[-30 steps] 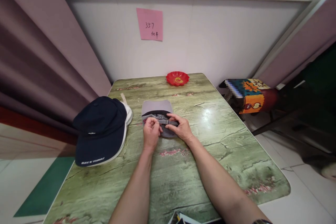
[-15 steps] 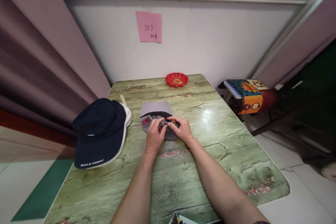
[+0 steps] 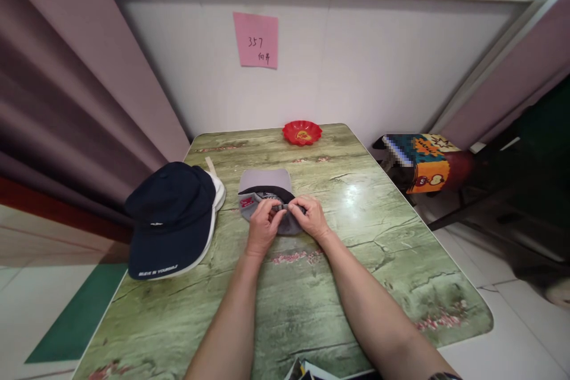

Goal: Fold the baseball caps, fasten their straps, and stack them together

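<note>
A grey baseball cap [image 3: 265, 180] lies on the table with its brim toward the wall and its inside partly showing. At the cap's near edge, the fingers of my left hand [image 3: 263, 225] pinch one side of its back strap [image 3: 283, 207]. My right hand [image 3: 312, 218] pinches the strap a little to the right, thumb and fingers closed. The two hands almost meet there, and they hide most of the strap. A red label shows inside the cap, left of my left hand.
Left of the hands, a navy cap [image 3: 171, 219] rests on a white one [image 3: 219, 191]. A red scalloped dish [image 3: 302, 133] stands at the table's far edge. Beyond the table's right side is a stool with a colourful cover [image 3: 430, 175]. A pink note [image 3: 256, 40] is on the wall.
The hands have shifted slightly on the strap, which now shows as a straighter band between the fingertips. The camera view has moved a little; the other things stay put.
</note>
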The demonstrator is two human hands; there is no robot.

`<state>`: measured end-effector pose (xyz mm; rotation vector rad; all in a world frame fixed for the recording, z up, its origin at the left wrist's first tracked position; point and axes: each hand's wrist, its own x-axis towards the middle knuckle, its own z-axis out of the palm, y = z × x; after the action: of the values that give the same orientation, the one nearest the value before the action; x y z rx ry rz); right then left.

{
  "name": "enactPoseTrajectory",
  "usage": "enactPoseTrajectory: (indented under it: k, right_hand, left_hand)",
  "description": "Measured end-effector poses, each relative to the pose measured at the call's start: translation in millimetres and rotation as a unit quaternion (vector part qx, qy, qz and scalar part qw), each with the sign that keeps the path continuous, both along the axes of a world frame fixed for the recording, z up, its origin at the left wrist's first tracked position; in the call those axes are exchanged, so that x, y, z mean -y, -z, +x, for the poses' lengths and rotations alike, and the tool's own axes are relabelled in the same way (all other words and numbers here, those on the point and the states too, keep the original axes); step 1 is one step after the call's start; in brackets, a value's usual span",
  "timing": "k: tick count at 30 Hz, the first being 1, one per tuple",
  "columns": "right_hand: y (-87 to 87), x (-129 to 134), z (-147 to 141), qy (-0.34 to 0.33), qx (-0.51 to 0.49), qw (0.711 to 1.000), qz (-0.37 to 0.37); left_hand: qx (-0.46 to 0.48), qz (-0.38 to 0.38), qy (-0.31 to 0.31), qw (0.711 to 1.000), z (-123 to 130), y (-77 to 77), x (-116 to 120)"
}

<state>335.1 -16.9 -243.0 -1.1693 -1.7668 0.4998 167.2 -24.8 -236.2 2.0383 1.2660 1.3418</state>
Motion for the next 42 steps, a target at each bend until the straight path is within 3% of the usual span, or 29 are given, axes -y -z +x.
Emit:
enactPoseTrajectory:
  k: [3, 5, 8, 12, 21, 32, 42]
  right_hand:
    - [1.7, -1, 1, 0.002, -0.006, 1.0, -0.003]
    - [1.7, -1, 1, 0.004, -0.015, 1.0, -0.006]
    - [-0.2, 1, 1, 0.012, -0.012, 1.0, -0.009]
    - [-4.0, 4, -1, 0.019, -0.004, 1.0, 0.002]
    - [2.1, 2, -6, 0.047, 0.05, 0.997, 0.047]
    - [5.3, 1, -7, 0.034, 0.051, 0.994, 0.086]
    - [6.1, 1, -8, 0.048, 0.153, 0.978, 0.134]
  left_hand:
    - [-0.017, 0.033, -0.024, 0.999, 0, 0.1, 0]
    - [-0.006, 0.042, -0.083, 0.996, -1, 0.7, 0]
    - [0.054, 0.0, -0.144, 0.988, -2, 3.0, 0]
    - [0.134, -0.109, -0.118, 0.978, -1, 5.9, -3]
    - [0.275, -0.226, -0.019, 0.934, 7, 2.2, -6]
    - [0.338, -0.249, 0.025, 0.907, 10, -7.5, -2]
    - [0.329, -0.275, 0.036, 0.903, 9, -8.9, -1]
